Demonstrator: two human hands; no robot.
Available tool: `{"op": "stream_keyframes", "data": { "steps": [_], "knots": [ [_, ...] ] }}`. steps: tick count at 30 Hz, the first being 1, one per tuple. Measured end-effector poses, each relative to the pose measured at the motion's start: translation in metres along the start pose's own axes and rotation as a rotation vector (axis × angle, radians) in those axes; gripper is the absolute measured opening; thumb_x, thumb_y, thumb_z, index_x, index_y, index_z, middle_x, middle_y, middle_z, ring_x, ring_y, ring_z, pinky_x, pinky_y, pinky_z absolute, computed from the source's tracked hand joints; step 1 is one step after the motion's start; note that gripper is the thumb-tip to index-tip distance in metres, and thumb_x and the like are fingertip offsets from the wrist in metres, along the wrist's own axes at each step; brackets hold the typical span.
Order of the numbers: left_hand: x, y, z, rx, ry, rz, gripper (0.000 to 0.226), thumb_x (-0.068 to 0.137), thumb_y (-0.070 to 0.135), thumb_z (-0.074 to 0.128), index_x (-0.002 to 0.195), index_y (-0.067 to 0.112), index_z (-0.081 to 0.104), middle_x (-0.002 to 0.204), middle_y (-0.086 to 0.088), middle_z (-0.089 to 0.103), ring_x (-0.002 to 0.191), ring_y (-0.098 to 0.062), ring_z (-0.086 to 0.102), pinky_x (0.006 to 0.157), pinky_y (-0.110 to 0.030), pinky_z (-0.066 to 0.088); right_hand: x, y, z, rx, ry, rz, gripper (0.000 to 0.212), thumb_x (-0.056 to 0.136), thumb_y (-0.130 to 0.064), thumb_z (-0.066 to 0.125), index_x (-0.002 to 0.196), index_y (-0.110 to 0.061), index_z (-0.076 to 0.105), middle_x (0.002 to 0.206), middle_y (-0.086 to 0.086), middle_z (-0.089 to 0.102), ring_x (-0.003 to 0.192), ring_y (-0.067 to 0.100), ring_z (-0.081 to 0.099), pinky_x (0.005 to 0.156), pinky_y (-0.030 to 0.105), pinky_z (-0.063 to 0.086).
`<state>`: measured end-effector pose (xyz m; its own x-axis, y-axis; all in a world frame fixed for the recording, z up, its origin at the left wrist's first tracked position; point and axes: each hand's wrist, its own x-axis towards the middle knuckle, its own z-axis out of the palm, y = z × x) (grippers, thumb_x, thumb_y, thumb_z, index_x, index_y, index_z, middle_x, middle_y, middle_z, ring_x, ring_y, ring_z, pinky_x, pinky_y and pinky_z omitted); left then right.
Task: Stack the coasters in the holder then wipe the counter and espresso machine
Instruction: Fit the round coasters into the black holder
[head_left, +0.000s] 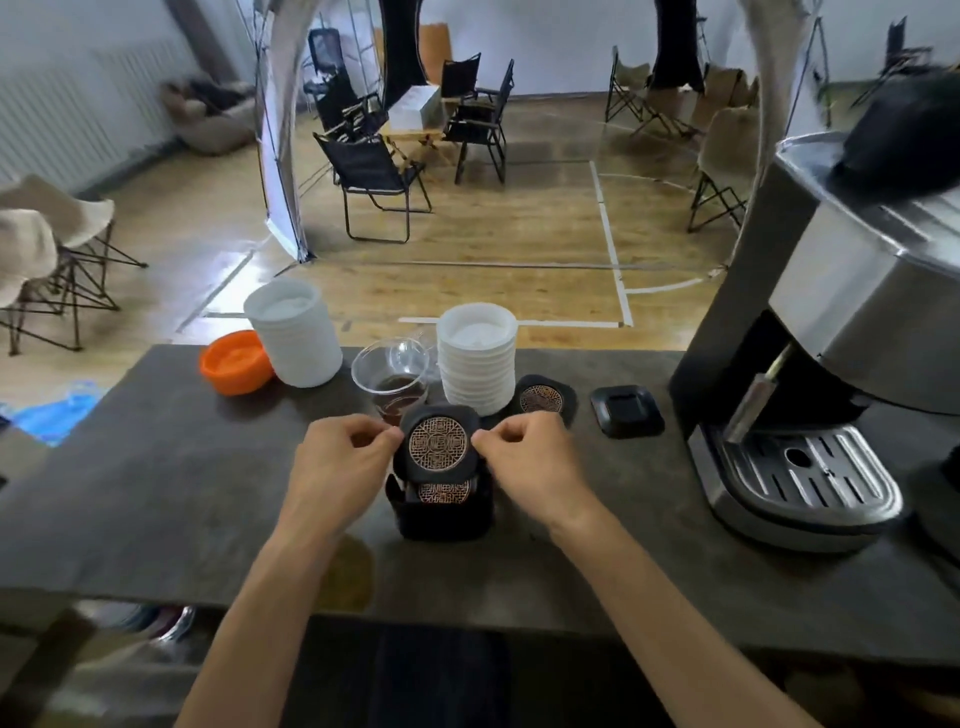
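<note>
A black coaster with a copper lattice disc (438, 443) is held tilted just above the black coaster holder (444, 514). My left hand (345, 457) pinches its left edge and my right hand (532, 454) pinches its right edge. Inside the holder another patterned coaster (444, 491) shows. A further coaster (543, 400) lies flat on the dark counter (156, 493), behind my right hand. The steel espresso machine (831, 332) stands at the right, its drip tray (810, 467) facing me.
Two stacks of white lids or cups (293, 332) (478, 358), an orange bowl (236, 362) and a clear cup with dark liquid (392, 382) stand along the counter's far edge. A black square dish (627, 410) lies left of the machine. Folding chairs fill the room beyond.
</note>
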<state>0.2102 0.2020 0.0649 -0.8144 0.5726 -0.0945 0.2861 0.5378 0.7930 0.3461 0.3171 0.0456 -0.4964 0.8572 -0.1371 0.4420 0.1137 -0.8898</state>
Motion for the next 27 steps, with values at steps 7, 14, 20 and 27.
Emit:
{"op": "stream_keyframes", "data": {
  "steps": [7,14,20,27],
  "knots": [
    [0.0,-0.016,0.008,0.023,-0.033,-0.028,0.019,0.091,0.024,0.067,0.074,0.02,0.074,0.07,0.007,0.071,0.069,-0.004,0.062,0.058,-0.022,0.04,-0.001,0.019,0.013,-0.079,-0.005,0.055,0.037,0.082,-0.025,0.07,0.05,-0.009,0.061,0.041,-0.008,0.05,0.047,0.008,0.047,0.054,0.026,0.039],
    [0.0,-0.022,0.01,0.148,-0.092,-0.039,0.026,0.092,0.033,0.061,0.084,0.014,0.077,0.079,-0.002,0.074,0.081,-0.02,0.067,0.078,-0.034,0.054,0.001,0.018,0.014,-0.218,-0.07,0.094,0.036,0.082,-0.029,0.058,0.065,0.002,0.065,0.058,0.013,0.061,0.055,0.017,0.048,0.053,0.029,0.038],
    [-0.003,-0.025,0.015,0.262,-0.167,-0.043,0.042,0.097,0.039,0.048,0.079,0.009,0.071,0.072,-0.006,0.067,0.075,-0.026,0.064,0.073,-0.036,0.052,0.0,0.019,0.014,-0.257,-0.108,0.155,0.042,0.086,-0.031,0.051,0.06,-0.002,0.066,0.056,0.005,0.068,0.034,0.008,0.047,0.048,0.025,0.043],
    [-0.003,-0.032,0.017,0.255,-0.213,-0.038,0.042,0.097,0.043,0.047,0.083,0.011,0.072,0.071,-0.005,0.069,0.072,-0.025,0.065,0.07,-0.038,0.054,-0.005,0.017,0.01,-0.222,-0.122,0.143,0.043,0.089,-0.027,0.05,0.051,-0.012,0.06,0.04,-0.002,0.058,0.028,0.007,0.046,0.04,0.018,0.038]
  ]
}}
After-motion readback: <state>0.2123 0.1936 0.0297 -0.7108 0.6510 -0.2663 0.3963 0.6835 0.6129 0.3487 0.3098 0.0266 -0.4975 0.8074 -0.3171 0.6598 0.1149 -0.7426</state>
